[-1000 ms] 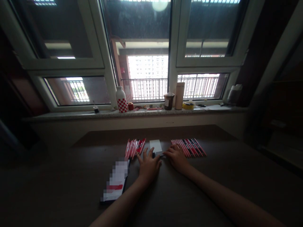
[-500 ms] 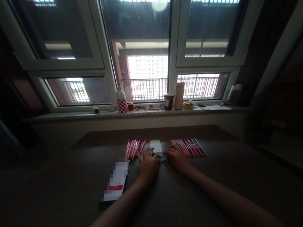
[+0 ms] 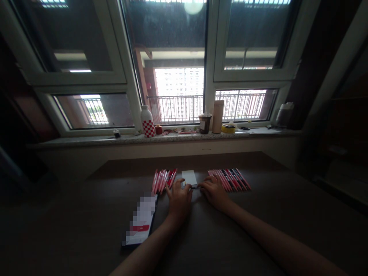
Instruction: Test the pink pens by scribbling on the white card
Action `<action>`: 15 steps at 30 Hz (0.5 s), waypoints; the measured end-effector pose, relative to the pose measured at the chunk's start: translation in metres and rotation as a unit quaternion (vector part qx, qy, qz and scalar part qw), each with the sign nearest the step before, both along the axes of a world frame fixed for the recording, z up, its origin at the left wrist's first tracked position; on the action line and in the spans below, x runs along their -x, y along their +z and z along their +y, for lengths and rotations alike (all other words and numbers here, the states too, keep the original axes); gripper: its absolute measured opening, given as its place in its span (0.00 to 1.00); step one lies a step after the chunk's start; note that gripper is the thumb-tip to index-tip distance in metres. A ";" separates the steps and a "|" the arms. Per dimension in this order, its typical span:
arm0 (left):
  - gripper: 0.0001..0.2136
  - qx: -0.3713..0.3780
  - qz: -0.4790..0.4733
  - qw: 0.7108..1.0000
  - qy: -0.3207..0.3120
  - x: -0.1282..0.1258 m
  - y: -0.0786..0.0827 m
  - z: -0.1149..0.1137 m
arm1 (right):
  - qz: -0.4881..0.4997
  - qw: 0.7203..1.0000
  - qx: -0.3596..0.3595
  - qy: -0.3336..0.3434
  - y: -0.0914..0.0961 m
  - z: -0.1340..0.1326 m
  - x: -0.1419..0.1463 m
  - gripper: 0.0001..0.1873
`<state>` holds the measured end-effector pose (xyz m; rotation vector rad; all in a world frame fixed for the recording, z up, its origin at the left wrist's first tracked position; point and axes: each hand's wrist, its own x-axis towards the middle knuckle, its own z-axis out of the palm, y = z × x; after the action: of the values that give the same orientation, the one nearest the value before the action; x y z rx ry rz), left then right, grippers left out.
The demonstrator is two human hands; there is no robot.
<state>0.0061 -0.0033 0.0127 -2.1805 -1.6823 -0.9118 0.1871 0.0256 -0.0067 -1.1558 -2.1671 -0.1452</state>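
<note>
Between my two hands, near the middle of the table, is a thin dark stick-like piece, too small and dim to name. My left hand has its thumb side closed on the left end of this piece, while its other fingers are bent and spread. At the other end, the fingertips of my right hand are pinched together. A white square of paper or pad lies just beyond the hands. To the left is a row of pink and red pencils; to the right, a row of pink, red and black pencils.
A flat box, partly blurred out, lies left of my left forearm. On the windowsill stand a checkered bottle, a lidded cup, a tan flask and a yellow tape roll.
The dark piece has tilted closer to level between my fingers. My left hand has shifted slightly left and turned a little; my right hand has barely moved.
</note>
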 end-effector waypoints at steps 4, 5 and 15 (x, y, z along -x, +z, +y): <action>0.12 -0.005 -0.007 1.000 0.001 -0.001 0.000 0.000 | 0.002 1.000 -0.001 -0.009 0.000 0.000 0.000 0.11; 0.13 -0.005 -0.008 1.000 0.001 -0.001 0.001 0.000 | 0.001 1.000 -0.002 -0.011 0.000 0.000 0.000 0.11; 0.10 -0.005 -0.021 1.000 0.005 -0.001 -0.001 0.001 | 0.005 1.000 0.000 -0.031 0.002 -0.001 0.000 0.11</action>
<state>0.0070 -0.0024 0.0116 -2.1591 -1.7008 -0.9673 0.1867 0.0242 -0.0046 -1.2219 -2.1238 -0.1663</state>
